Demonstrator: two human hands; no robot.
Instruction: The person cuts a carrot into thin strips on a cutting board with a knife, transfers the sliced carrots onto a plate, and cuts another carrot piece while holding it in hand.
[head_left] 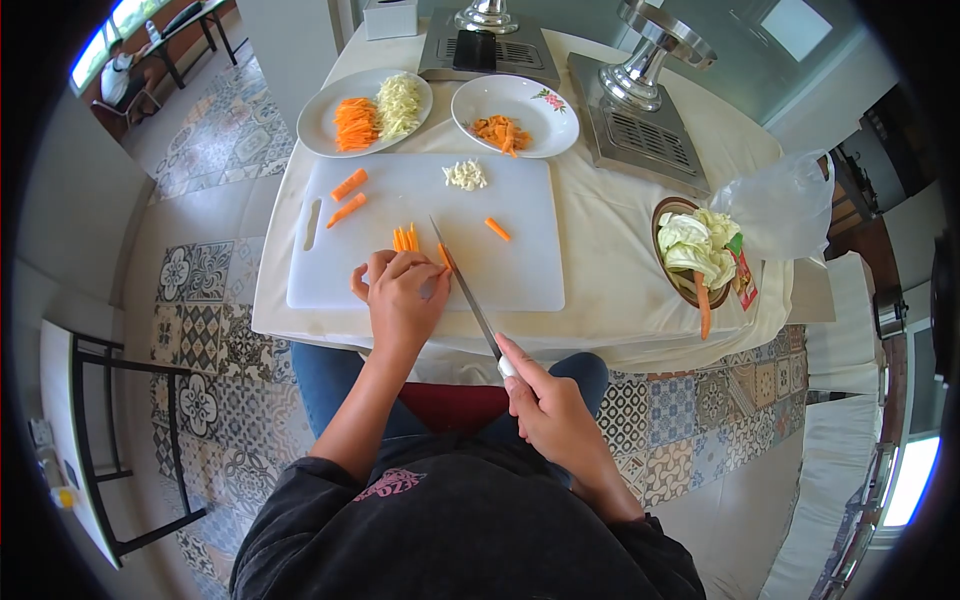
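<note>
My right hand [550,410] grips a kitchen knife [470,293] by its white handle, index finger stretched along it. The blade slants up and left over the white cutting board [520,270]. Beside the blade, my left hand [408,295] presses bent fingertips onto a carrot piece [445,258], partly hidden by the fingers. Thin carrot sticks [405,238] lie just beyond those fingers. Two larger carrot chunks [348,196] rest at the board's upper left. A single carrot strip [498,229] lies right of the knife, and a small pale chopped pile [465,175] sits near the far edge.
Behind the board stand a plate [313,128] with shredded carrot and cabbage and a flowered plate [560,135] with carrot peelings. Two metal stoves [640,140] are farther back. At right, a bowl [662,215] holds cabbage and a carrot beside a plastic bag [780,205].
</note>
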